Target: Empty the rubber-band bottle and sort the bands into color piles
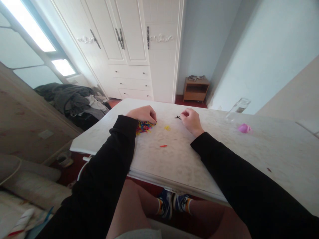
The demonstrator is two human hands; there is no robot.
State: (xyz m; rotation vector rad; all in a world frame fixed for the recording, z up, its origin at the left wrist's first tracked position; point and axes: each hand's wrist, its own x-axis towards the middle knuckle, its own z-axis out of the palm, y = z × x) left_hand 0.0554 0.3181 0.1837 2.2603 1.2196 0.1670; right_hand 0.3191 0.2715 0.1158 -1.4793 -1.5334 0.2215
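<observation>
My left hand (146, 114) rests at the far left of the table over a pile of small, thin, multicoloured pieces (145, 127), its fingers curled and pressed together at the pile's right edge. Whatever those fingertips hold is too small to make out. To the right, my right hand (191, 120) is closed in a pinch beside a few small black strips (177, 117); I cannot tell whether one is between the fingers. A little heap of yellow pieces (166, 127) lies between the hands. Nearer me is a single orange-red strip (163, 146).
A clear glass jar (240, 106) and a crumpled purple-pink item (244, 128) are on the right of the white table (159, 166). A small dark red piece (269, 169) lies near the right front. Behind stand a white wardrobe (132, 49) and a wooden nightstand (196, 89).
</observation>
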